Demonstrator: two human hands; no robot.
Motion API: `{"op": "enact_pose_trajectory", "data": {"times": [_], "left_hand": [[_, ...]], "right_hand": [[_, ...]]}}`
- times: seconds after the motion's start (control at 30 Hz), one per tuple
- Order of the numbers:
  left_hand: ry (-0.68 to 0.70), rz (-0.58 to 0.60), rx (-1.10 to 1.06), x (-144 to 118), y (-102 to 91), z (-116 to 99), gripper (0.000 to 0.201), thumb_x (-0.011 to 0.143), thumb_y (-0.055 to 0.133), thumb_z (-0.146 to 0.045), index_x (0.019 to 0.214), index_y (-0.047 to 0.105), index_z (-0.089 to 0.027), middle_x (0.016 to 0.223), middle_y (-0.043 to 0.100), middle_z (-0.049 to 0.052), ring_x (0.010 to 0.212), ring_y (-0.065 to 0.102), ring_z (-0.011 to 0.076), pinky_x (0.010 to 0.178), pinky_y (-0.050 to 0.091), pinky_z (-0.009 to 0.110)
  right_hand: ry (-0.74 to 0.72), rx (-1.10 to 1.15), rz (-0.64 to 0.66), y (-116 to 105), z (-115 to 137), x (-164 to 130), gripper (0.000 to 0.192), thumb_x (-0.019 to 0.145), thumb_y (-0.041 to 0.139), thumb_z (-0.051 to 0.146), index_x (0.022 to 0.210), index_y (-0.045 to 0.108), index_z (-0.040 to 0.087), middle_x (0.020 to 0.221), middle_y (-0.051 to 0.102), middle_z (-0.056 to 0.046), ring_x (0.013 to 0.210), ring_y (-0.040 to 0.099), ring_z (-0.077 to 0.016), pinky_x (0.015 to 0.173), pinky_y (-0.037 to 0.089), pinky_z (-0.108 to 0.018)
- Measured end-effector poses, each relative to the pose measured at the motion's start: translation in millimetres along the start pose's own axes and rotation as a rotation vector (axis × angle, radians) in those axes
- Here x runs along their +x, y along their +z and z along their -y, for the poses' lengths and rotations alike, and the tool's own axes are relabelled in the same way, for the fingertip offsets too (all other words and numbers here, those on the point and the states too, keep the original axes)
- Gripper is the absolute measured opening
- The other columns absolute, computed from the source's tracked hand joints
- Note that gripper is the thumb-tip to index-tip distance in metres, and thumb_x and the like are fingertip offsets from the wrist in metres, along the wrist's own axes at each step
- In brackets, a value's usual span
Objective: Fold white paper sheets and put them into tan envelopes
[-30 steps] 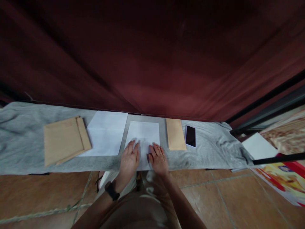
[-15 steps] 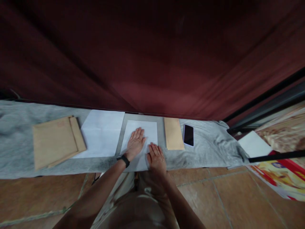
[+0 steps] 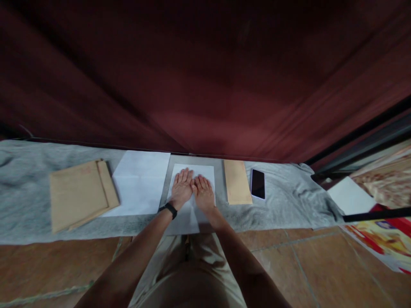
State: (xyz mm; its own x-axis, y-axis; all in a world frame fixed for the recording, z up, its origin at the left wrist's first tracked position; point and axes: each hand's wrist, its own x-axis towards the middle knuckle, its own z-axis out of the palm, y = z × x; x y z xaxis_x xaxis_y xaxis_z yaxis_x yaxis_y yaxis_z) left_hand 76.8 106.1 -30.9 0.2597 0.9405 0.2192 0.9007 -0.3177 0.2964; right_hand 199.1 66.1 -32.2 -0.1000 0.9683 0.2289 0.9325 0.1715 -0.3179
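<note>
A white sheet of paper [image 3: 189, 214] lies on a grey cloth-covered ledge [image 3: 289, 201] in front of me. My left hand [image 3: 181, 187] rests flat on the sheet, fingers together and pointing away. My right hand [image 3: 202, 192] lies flat beside it, the two hands touching at the fingers. Both press down on the far half of the sheet and hold nothing. A black band is on my left wrist.
A larger white sheet [image 3: 139, 182] lies left of the hands, with brown envelopes [image 3: 78, 192] further left. A narrow brown envelope [image 3: 236, 182] and a black phone [image 3: 257, 183] lie to the right. A dark red curtain [image 3: 205, 77] hangs behind. Tiled floor below.
Both hands have slid away from me along the sheet, from its near edge to its far half. The left moved first, then the right joined it.
</note>
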Motion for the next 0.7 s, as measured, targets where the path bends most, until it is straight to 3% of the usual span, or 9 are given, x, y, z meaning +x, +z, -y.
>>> {"op": "enact_pose_trajectory", "data": {"times": [0.3, 0.47, 0.7], "left_hand": [[-0.080, -0.056, 0.019, 7, 7.5, 4, 0.058, 0.104, 0.030, -0.034, 0.156, 0.041, -0.010, 0.166, 0.032, 0.018, 0.156, 0.025, 0.0293, 0.126, 0.022, 0.051], [-0.140, -0.097, 0.023, 10, 9.3, 5, 0.061, 0.103, 0.031, -0.035, 0.156, 0.038, -0.005, 0.165, 0.031, 0.021, 0.156, 0.024, 0.0302, 0.126, 0.022, 0.051], [-0.193, -0.085, -0.016, 14, 6.3, 7, 0.061, 0.102, 0.031, -0.032, 0.155, 0.039, -0.003, 0.163, 0.035, 0.023, 0.156, 0.026, 0.0304, 0.126, 0.021, 0.052]], "right_hand": [[0.014, -0.058, -0.106, 6, -16, -17, 0.054, 0.108, 0.039, 0.034, 0.156, 0.040, 0.009, 0.161, 0.039, -0.020, 0.151, 0.036, -0.0284, 0.121, 0.031, -0.052], [0.032, -0.085, -0.129, -2, -28, -36, 0.057, 0.108, 0.039, 0.032, 0.155, 0.038, 0.001, 0.160, 0.039, -0.024, 0.151, 0.035, -0.0293, 0.122, 0.032, -0.050], [0.044, -0.091, -0.129, -14, -40, -74, 0.057, 0.105, 0.041, 0.028, 0.155, 0.039, 0.001, 0.159, 0.042, -0.023, 0.150, 0.037, -0.0312, 0.121, 0.034, -0.052]]}}
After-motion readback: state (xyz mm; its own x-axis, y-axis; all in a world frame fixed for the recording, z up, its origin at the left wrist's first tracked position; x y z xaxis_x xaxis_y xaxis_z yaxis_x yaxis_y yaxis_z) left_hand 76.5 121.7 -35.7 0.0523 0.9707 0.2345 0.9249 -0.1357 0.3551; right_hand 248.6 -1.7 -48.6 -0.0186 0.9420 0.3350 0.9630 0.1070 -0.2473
